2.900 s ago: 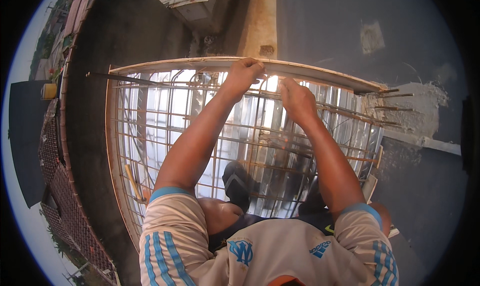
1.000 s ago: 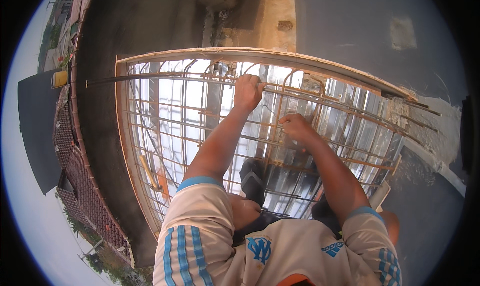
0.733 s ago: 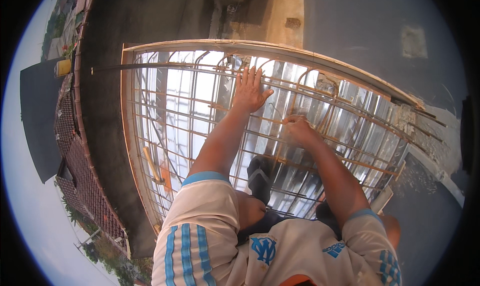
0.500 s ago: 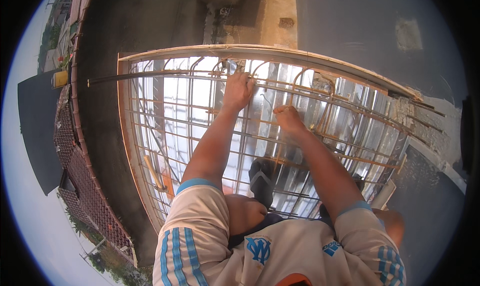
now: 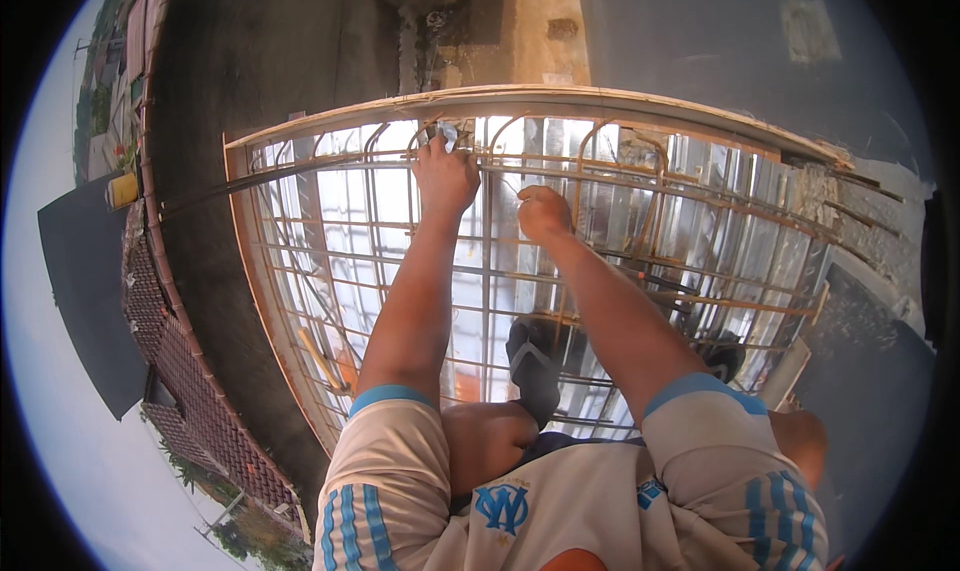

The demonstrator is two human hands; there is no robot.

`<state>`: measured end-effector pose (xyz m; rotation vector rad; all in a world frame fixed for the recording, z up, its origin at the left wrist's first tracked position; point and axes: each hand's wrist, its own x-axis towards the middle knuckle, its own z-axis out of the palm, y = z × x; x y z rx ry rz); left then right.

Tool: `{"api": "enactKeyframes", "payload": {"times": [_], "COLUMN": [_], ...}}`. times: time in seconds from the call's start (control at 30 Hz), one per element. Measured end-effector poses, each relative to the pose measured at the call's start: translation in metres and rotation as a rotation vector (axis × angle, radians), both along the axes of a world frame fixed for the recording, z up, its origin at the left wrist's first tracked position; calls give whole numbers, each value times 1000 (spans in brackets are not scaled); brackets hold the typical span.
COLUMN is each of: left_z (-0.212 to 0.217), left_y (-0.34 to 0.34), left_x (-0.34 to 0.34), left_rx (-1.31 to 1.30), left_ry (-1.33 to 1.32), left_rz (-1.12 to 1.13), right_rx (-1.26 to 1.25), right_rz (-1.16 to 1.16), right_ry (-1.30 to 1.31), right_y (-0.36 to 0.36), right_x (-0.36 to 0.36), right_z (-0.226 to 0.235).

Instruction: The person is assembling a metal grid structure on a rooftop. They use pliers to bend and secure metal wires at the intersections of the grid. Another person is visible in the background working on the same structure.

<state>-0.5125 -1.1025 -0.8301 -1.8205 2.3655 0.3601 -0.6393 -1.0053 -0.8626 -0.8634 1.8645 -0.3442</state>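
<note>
Below me lies a grid of rusty steel reinforcing bars (image 5: 420, 257) over shiny corrugated metal sheets (image 5: 400, 291). At its far side my left hand (image 5: 446, 178) is closed around the long reinforcing bars (image 5: 335, 163) running crosswise; its fingertips are partly hidden. Just to the right, my right hand (image 5: 546, 213) is in a pinch, with a thin piece of tie wire (image 5: 510, 185) sticking out toward the left hand. Hooked bar ends (image 5: 590, 136) curve up along the far side. My foot in a dark sandal (image 5: 533, 366) stands among the bars.
Wooden form boards (image 5: 500, 96) edge the grid. A wooden-handled tool (image 5: 320, 359) lies at the left. Long bars jut past the left board, and bar ends (image 5: 870, 216) stick out of rough concrete at the right. Tiled roofs (image 5: 200, 371) and a yellow container (image 5: 122, 190) stand beyond.
Both hands have moved left along the crosswise bars, the right one also slightly farther away. The bars jutting out at the left have dipped. The whole view has shifted slightly.
</note>
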Motion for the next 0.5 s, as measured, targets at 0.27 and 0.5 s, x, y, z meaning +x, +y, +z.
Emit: {"api": "enactKeyframes", "payload": {"times": [0.27, 0.5], "left_z": [-11, -28], "left_y": [1, -1], "left_x": [-4, -2], "left_rx": [166, 210], "left_ry": [-84, 28], "left_rz": [144, 366], "right_rx": [-116, -205], "right_rz": [-74, -32], "right_ry": [61, 70], "right_y": [-3, -8], "right_x": [10, 15], "right_z": [-14, -37]}}
